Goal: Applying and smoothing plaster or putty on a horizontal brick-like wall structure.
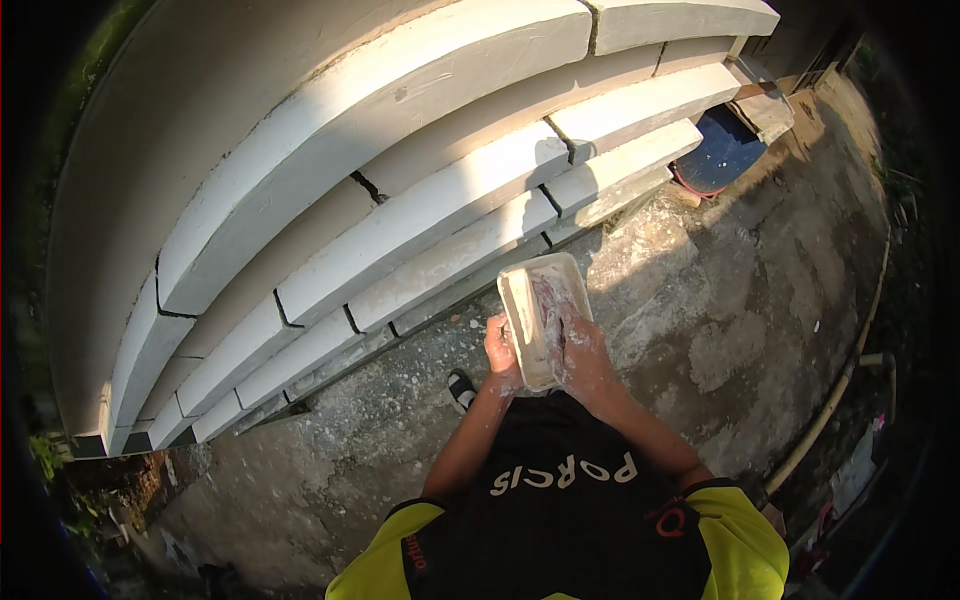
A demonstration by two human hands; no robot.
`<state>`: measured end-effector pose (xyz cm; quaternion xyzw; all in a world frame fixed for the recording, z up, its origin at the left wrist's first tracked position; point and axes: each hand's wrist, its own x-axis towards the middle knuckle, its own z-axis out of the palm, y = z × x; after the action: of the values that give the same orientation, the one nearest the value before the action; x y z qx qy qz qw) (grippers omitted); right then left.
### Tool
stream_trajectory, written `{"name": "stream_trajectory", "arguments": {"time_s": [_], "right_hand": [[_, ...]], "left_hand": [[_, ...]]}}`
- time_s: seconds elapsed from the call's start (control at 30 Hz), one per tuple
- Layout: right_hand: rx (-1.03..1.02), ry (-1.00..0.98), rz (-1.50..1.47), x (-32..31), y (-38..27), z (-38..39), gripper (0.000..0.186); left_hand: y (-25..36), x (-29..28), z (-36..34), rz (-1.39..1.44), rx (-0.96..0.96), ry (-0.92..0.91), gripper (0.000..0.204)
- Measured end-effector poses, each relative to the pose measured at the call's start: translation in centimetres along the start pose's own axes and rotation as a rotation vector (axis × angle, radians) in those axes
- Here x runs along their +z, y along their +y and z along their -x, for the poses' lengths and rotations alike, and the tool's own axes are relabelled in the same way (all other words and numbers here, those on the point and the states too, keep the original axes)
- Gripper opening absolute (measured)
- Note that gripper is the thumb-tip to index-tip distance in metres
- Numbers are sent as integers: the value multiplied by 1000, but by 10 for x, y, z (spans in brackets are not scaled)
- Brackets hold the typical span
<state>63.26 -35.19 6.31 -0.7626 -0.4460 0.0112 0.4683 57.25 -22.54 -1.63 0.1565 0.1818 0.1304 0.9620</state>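
Note:
A pale rectangular plastic tub (pixel 541 262) is held up in front of my body, smeared inside with whitish paste. Its left wall is gripped by my left hand (pixel 502 345), fingers closed round the side. My right hand (pixel 583 358) reaches over the right part of the tub and into it, coated with white paste. Its fingers blend into the paste, so I cannot make out their shape or whether they hold anything. White smears also mark both wrists.
Curved ledges of white blocks (pixel 420 225) with dark joints rise at the left and ahead. Stained concrete ground (pixel 740 330) spreads right. A dark blue rounded object (pixel 718 150) leans near the ledges' far end. A pipe (pixel 835 400) runs along the right. My foot (pixel 461 388) shows below.

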Motion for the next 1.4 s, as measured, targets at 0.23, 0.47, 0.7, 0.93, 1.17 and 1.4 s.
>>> {"name": "stream_trajectory", "arguments": {"time_s": [0.23,0.47,0.7,0.93,1.17,1.4], "right_hand": [[544,6,-690,5,14,-7,32],[337,8,-447,12,35,-25,35],[537,128,-840,21,26,-35,53],[197,56,301,65,6,-26,67],[402,-101,87,114,-31,-29,64],[457,227,-734,111,-17,-56,54]], "left_hand": [[-21,8,-12,89,27,-38,49],[15,-10,-22,-76,17,-31,49],[54,-26,-21,-164,-32,77,50],[96,-34,-18,-10,-76,37,52],[119,-54,-26,-36,-59,-106,53],[130,-49,-28,-135,-146,-82,57]]}}
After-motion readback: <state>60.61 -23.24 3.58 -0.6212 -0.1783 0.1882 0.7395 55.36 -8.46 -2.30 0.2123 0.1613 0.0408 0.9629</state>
